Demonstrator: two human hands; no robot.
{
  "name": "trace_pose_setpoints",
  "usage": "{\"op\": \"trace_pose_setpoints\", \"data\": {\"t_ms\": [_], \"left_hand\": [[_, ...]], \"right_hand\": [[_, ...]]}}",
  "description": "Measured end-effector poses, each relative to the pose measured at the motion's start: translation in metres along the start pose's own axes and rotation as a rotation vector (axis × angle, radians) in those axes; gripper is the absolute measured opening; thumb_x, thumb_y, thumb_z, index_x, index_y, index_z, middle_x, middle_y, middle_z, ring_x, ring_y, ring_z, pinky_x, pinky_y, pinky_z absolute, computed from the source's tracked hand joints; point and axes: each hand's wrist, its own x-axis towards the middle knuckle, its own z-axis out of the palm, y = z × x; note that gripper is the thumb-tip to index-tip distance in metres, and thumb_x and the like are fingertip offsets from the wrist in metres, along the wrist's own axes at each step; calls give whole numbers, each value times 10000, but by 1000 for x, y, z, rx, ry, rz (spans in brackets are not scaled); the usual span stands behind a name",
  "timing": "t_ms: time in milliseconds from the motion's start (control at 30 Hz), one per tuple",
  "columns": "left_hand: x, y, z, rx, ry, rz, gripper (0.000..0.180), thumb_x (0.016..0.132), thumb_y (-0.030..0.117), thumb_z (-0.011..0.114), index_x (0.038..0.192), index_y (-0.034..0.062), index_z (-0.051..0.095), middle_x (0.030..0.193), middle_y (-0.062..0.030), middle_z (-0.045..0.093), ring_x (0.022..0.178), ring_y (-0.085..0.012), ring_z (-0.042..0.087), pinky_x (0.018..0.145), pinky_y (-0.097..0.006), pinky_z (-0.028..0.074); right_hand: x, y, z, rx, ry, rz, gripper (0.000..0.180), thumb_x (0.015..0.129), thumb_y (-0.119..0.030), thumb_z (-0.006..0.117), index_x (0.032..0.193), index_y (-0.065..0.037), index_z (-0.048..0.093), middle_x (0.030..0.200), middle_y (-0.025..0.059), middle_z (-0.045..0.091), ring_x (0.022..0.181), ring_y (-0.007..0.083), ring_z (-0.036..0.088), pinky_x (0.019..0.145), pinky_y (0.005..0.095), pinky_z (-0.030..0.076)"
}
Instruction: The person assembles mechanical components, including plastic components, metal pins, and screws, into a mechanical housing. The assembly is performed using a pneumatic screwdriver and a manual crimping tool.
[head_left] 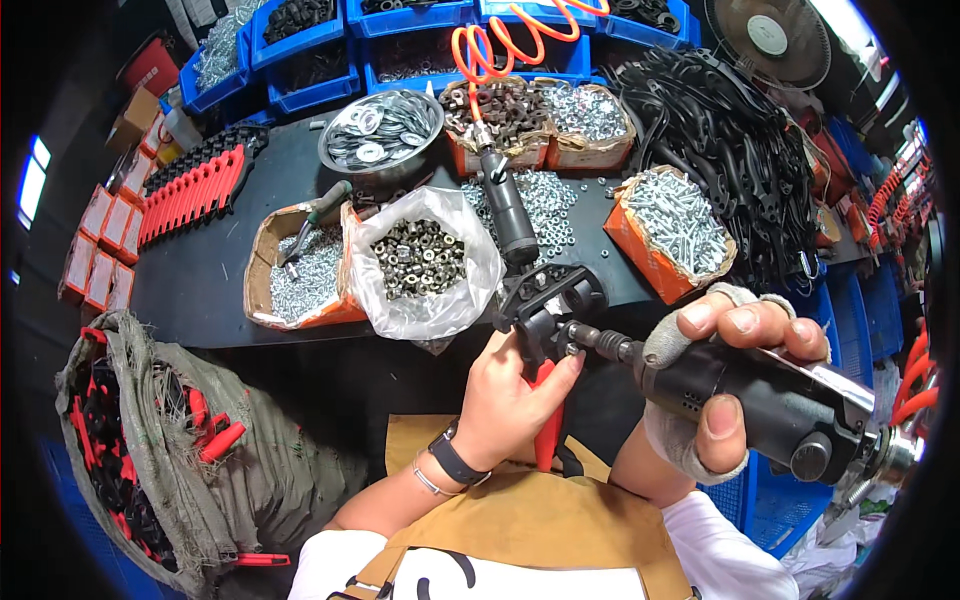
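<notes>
My left hand [492,400], with a dark wristband and a bracelet, is closed round a red-handled hand tool [547,425] in front of my apron. The tool's black metal head points up, beside a black fixture [560,290] at the bench's front edge; whether they touch I cannot tell. My right hand [722,330], in a fingerless-style glove, grips a black power screwdriver [740,385] lying nearly level. Its bit points left and meets the black head near my left fingertips; the fastener there is too small to make out.
A second driver [508,205] hangs on an orange coiled hose [500,50]. Around it stand a bag of nuts [415,260], boxes of screws [672,225], a bowl of washers [380,135] and blue bins [415,18]. Black parts [715,140] pile right; a sack [250,440] bulges lower left.
</notes>
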Motion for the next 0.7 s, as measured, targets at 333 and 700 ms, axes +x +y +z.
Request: {"op": "trace_pose_setpoints", "data": {"t_ms": [333,700], "left_hand": [[-5,-1,7,-169,-45,-54,318,824,136,692,1090,-6,590,944,-109,650,835,-204,627,768,-324,491],[-2,-9,12,-659,-78,-415,327,917,233,631,1138,1,568,988,-60,664,841,-138,614,732,-275,504]], "right_hand": [[-4,11,-8,89,-103,-35,502,769,-121,673,1215,-42,455,963,126,585,763,239,600,622,291,521],[6,-9,-26,26,130,-26,572,772,-140,650,1301,-18,469,1111,155,559,970,284,534,706,327,486]]}}
